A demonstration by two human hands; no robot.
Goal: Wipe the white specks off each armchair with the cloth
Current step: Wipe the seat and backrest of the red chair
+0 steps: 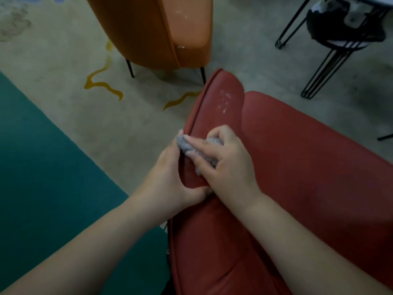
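1. The nubby grey cleaning cloth (198, 153) lies bunched on the rounded arm of the red leather-look armchair (297, 167), near the middle of the view.
2. The right hand (225, 158) presses down on it, fingers spread and lightly curled over the bundle, holding it against the upholstery.
3. The left hand (172, 177) wraps the arm's outer piped edge at about 8 o'clock from the cloth, thumb on top; its fingertips meet the cloth's end, though whether they pinch it is unclear.
4. A cluster of white specks (225, 101) remains on the red arm at 1 o'clock from the cloth, near but untouched.
5. The orange rounded armchair (148, 33) at 11 o'clock also shows pale flecks (180, 14) on its seat, so I judge the job to be at an early stage: both chairs need wiping.
6. Only part of each chair is in frame, so other specks may be hidden; the surface beneath the cloth cannot be checked.
7. A black wire-legged stand (331, 60) at 2 o'clock holds dark, blurred items.
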